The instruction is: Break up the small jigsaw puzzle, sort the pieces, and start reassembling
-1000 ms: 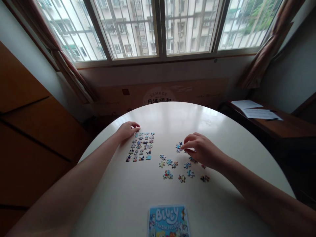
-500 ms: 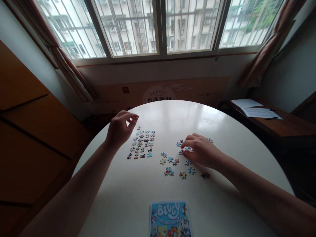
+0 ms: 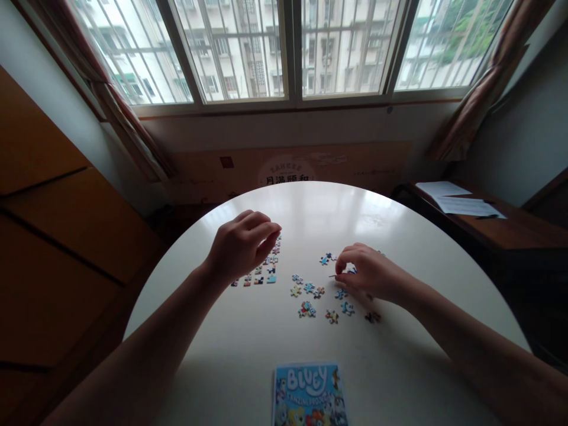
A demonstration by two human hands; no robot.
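Note:
My right hand (image 3: 368, 272) pinches a puzzle piece (image 3: 332, 276), seen nearly edge-on, between thumb and fingers, just above the white table. Around it lie loose puzzle pieces, among them a blue one (image 3: 348, 307), a yellowish one (image 3: 332, 316) and a small colourful cluster (image 3: 307, 309). My left hand (image 3: 242, 245) hovers with thumb and fingertips pressed together; whatever they might hold, I cannot make out. Under and beside it are rows of puzzle pieces (image 3: 271, 278) laid out in a grid, the upper left part hidden by the hand.
The round white table (image 3: 222, 367) fills the middle of the view. Near its front edge lies a blue "Bluey" picture card (image 3: 310, 393). Papers (image 3: 470, 206) and a pen rest on a brown side table (image 3: 532, 231) at right. A barred window (image 3: 293, 53) stands behind.
My left hand has moved right and slightly nearer, now covering part of the grid. My right hand has shifted slightly right, and a piece now shows in its pinch.

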